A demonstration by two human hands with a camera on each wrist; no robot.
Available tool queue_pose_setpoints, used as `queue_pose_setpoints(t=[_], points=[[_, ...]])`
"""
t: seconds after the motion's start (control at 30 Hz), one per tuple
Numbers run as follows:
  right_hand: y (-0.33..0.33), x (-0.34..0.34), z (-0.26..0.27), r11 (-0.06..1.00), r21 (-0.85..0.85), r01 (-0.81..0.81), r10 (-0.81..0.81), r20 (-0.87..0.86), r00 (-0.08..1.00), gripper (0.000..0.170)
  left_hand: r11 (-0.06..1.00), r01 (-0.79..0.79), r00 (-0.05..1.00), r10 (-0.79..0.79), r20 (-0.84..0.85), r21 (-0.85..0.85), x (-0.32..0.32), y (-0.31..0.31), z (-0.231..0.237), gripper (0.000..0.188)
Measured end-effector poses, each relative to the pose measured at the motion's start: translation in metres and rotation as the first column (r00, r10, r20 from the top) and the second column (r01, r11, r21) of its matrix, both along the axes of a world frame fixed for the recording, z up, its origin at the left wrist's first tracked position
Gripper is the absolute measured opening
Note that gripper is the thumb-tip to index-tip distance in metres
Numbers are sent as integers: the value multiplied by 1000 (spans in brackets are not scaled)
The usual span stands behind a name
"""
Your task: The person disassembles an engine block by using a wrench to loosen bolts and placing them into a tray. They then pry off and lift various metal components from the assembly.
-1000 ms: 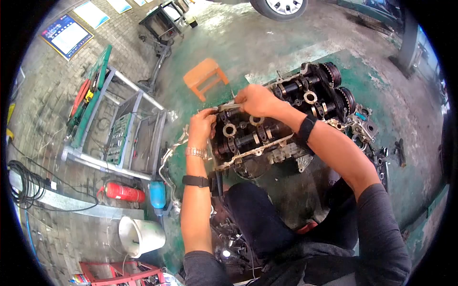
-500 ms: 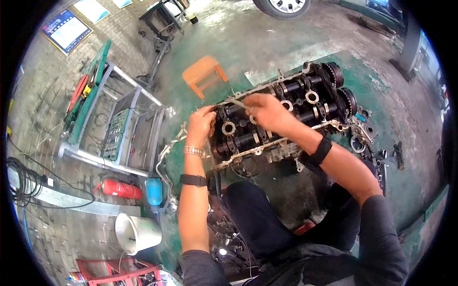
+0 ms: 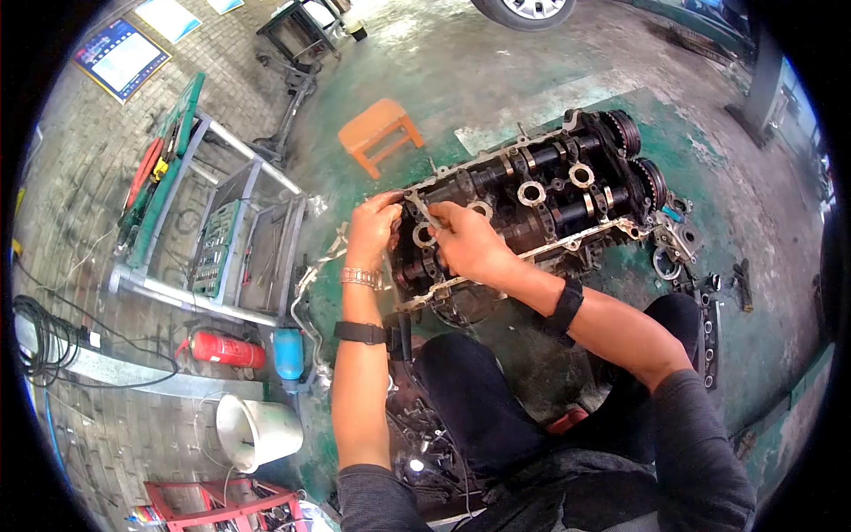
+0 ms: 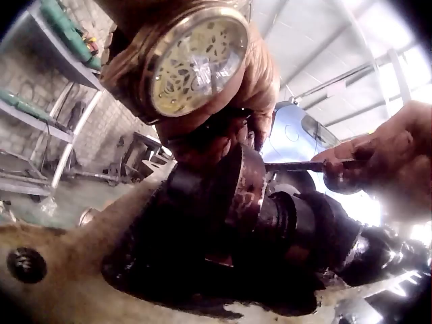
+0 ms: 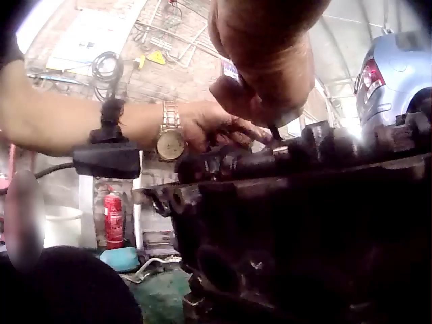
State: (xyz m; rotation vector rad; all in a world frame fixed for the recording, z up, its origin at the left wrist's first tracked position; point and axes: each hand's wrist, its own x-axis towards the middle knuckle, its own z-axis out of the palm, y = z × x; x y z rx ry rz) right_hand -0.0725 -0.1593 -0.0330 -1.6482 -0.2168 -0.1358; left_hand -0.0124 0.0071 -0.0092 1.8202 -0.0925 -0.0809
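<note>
Green floor point(image 3: 328, 146) — engine point(image 3: 507, 211) under left hand point(image 3: 372, 232) and right hand point(image 3: 470, 244)

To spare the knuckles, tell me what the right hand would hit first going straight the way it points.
Probably the round metal part by the left hand, just beyond the thin bar the right hand holds; depth is unclear.

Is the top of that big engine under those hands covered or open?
Open: in the head view, two dark camshafts lie exposed along the engine, with no cover over them.
</note>
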Motion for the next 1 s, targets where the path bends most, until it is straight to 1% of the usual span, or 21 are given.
queue_pose_setpoints(t=[0.07, 0.1, 0.17, 0.2, 0.27, 0.3, 0.37, 0.4, 0.43, 0.47, 0.57, 0.63, 0.67, 0.7, 0.73, 0.77, 0.83, 0.87, 0.9, 0.97, 1.0], points=[[7, 2, -5, 998, -54, 28, -27, 27, 999, 29, 999, -34, 999, 34, -25, -5, -2, -2, 3, 27], [8, 1, -3, 998, -53, 28, -27, 25, 999, 29, 999, -35, 999, 34, -27, -4, -1, -1, 1, 27], [7, 2, 3, 986, -164, 1, 3, 26, 1000, 27, 999, -2, 999, 1, 42, 33, 3, 2, -3, 28], [4, 3, 8, 987, -163, 0, 5, 24, 1000, 27, 999, -3, 999, 2, 41, 34, 4, 4, -5, 28], [-6, 5, 18, 969, -248, -14, 20, 23, 1000, 26, 992, -20, 990, 3, 141, 124, 7, 7, -8, 24], [-12, 10, 16, 969, -248, -14, 20, 22, 1000, 26, 992, -21, 990, 3, 140, 124, 7, 7, -8, 24], [-24, 26, 13, 929, -368, 36, 14, 134, 991, 30, 997, 2, 997, -7, 74, 75, 6, 4, -6, 30], [-32, 34, 22, 904, -428, 12, 32, 96, 995, 27, 997, 3, 997, -8, 73, 74, 3, 1, -3, 30], [-40, 44, 25, 873, -487, 33, 20, 103, 994, 31, 998, -26, 999, 24, 27, 61, 0, -2, 1, 29], [-45, 54, 29, 858, -512, 48, 5, 100, 995, 31, 997, -54, 998, 55, -19, 50, -2, -4, 4, 29], [-57, 65, 43, 836, -545, 64, -4, 110, 994, 31, 997, -57, 998, 59, -34, 52, -4, -8, 8, 27], [-63, 59, 46, 825, -563, 51, 60, 178, 982, 27, 997, -51, 998, 53, -32, 52, -2, -6, 6, 26], [-65, 52, 44, 889, -454, 64, 1, 141, 990, 25, 998, -45, 998, 46, -37, 48, -1, -5, 4, 26], [-69, 45, 39, 890, -452, 62, 3, 141, 990, 25, 998, -46, 998, 48, -37, 50, -2, -5, 5, 26], [-76, 37, 33, 973, -231, 22, 14, 152, 988, 27, 997, -42, 999, 44, -25, 66, -2, -6, 6, 27], [-81, 29, 27, 1000, 2, -23, 22, 165, 986, 28, 996, -38, 999, 40, -13, 82, -3, -8, 7, 28], [-98, -7, 44, 967, 243, -76, 108, -119, 987, 31, 997, -51, 998, 53, -29, 56, 0, -7, 3, 29], [-105, -18, 42, 923, 377, -78, 155, -177, 972, 32, 998, -64, 997, 66, -41, 29, 2, -7, 3, 29], [-115, -22, 30, 901, 423, -98, 186, -172, 967, 31, 997, -69, 997, 70, -24, 28, 2, -8, 4, 29], [-129, -31, 16, 915, 386, -117, 192, -161, 968, 30, 988, -116, 993, 115, 19, 106, 2, -13, 5, 25], [-136, -35, 11, 911, 381, -157, 232, -160, 959, 29, 967, -122, 991, 107, 76, 225, 4, -12, 7, 25]])
